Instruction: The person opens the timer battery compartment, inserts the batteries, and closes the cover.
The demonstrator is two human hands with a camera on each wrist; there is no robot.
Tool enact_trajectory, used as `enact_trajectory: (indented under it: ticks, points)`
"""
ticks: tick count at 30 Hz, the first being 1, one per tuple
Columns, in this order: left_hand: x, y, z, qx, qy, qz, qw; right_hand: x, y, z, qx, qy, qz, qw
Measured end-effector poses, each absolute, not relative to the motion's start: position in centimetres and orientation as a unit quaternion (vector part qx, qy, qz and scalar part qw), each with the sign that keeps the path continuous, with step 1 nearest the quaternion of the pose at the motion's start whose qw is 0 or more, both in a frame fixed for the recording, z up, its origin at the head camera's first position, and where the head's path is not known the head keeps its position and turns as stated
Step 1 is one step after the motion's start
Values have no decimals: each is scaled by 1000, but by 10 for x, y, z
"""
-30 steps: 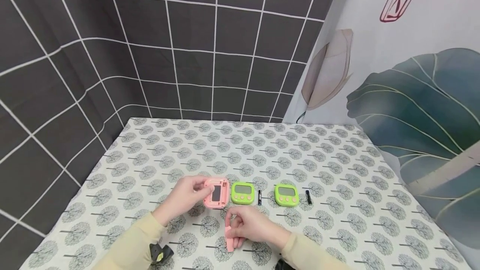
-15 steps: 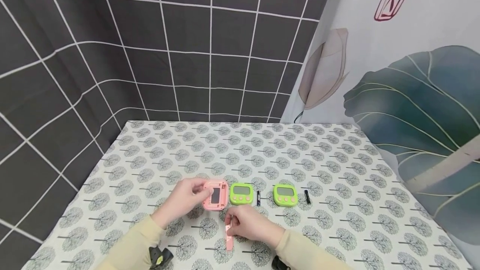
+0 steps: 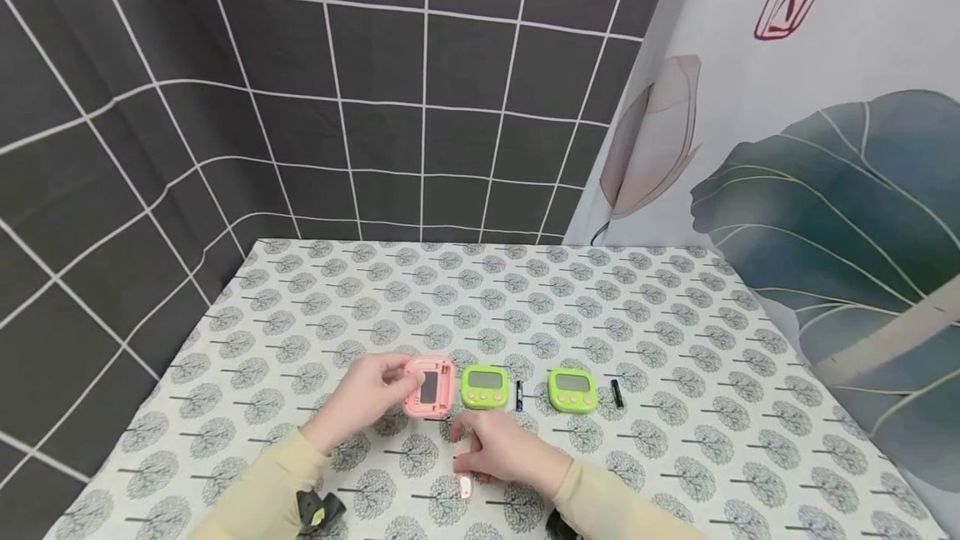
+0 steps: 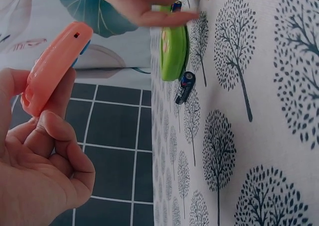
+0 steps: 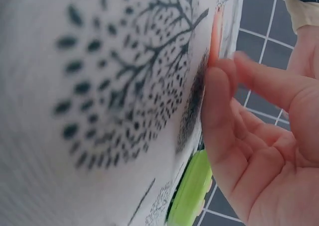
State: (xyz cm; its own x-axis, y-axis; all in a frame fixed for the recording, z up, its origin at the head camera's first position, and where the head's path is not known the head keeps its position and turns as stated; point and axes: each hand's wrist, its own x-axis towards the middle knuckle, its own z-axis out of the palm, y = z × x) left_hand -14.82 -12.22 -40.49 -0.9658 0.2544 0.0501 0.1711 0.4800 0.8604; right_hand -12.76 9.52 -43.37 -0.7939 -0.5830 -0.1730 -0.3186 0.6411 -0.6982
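My left hand (image 3: 367,394) holds a pink digital timer (image 3: 444,388) up off the table, pinched at its left edge. Its back faces the head camera, with a dark rectangle and an uncovered battery slot along the right side. In the left wrist view the pink timer (image 4: 57,69) is seen edge-on between thumb and fingers. A narrow pink battery cover (image 3: 466,487) lies on the tablecloth. My right hand (image 3: 502,444) is just over it; in the right wrist view the thumb and index finger are apart beside the cover (image 5: 216,34). Whether a fingertip touches it, I cannot tell.
Two green digital timers, one in the middle (image 3: 485,387) and one further right (image 3: 573,391), lie screen up. A small battery (image 3: 519,396) lies right of the first, another battery (image 3: 617,394) right of the second. The tree-print tablecloth (image 3: 465,307) runs back to a dark grid curtain (image 3: 375,132).
My right hand has lowered the pink battery cover to the tablecloth and its fingers have come off it. The left hand keeps the pink timer in almost the same place.
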Motion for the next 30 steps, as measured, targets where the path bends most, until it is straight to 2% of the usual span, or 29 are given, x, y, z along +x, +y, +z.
enact_trajectory:
  ticks: [14, 20, 25, 30]
  points:
    - [-149, -131, -403, 130, 856, 499, 24, -162, 91, -417, -277, 924, -261, 26]
    - [-149, -131, -404, 137, 851, 507, 31, -174, 86, -422, -280, 930, -237, 13]
    - [-148, -132, -404, 132, 853, 504, 30, -182, 81, -424, -294, 943, -153, -18]
    - [-148, -133, -404, 126, 854, 503, 27, -185, 78, -428, -294, 950, -105, -24]
